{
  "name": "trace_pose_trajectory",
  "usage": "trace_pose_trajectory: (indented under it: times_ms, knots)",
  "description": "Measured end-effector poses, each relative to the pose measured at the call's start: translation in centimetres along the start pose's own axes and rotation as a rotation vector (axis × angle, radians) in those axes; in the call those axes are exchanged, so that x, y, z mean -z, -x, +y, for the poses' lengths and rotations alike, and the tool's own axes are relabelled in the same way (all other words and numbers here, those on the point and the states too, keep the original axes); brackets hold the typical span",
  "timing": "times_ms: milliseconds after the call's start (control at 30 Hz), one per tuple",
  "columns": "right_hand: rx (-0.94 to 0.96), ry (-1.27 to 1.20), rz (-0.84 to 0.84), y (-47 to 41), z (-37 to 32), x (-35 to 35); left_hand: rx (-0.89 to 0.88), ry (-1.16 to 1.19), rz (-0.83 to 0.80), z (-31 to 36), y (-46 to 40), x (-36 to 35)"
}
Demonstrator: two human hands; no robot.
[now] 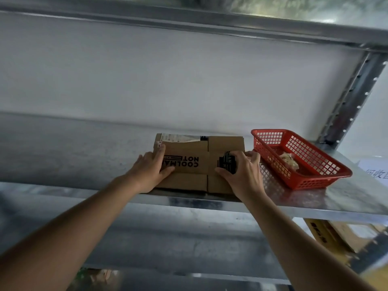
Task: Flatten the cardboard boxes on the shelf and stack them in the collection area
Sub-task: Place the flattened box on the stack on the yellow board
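A flattened brown cardboard box (189, 156) with black print lies on the metal shelf (84, 148), close to its front edge. My left hand (150, 171) rests on the box's left side, fingers laid fairly straight over the cardboard and thumb on top. My right hand (241, 171) lies on the box's right side, fingers bent over the black printed patch and the right edge. Part of the box is hidden under both hands.
A red plastic basket (327, 177) with crumpled paper inside stands right of the box, almost touching my right hand. A white paper label (375, 171) lies at the far right. A shelf upright (354, 101) rises behind the basket. More cardboard (336, 238) sits on the level below.
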State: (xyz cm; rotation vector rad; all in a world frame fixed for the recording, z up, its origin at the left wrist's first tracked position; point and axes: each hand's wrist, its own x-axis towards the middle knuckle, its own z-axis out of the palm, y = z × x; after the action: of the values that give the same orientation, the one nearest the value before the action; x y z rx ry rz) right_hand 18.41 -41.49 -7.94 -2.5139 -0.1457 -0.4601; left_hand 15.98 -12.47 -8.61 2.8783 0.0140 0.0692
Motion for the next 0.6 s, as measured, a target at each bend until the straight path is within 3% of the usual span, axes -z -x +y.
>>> trace_pose_trajectory:
  times_ms: [233, 400, 600]
  knots:
    - [-0.026, 0.055, -0.003, 0.5, 0.7, -0.2, 0.050, 0.000, 0.186, 0.6, 0.7, -0.5]
    - [-0.042, -0.019, 0.036, 2.0, 0.8, 1.6, 0.013, 0.189, 0.200, 1.6, 2.3, 0.9]
    - [-0.117, -0.064, 0.140, 7.1, 1.8, 4.8, -0.053, 0.210, 0.160, 4.7, 6.2, 1.6]
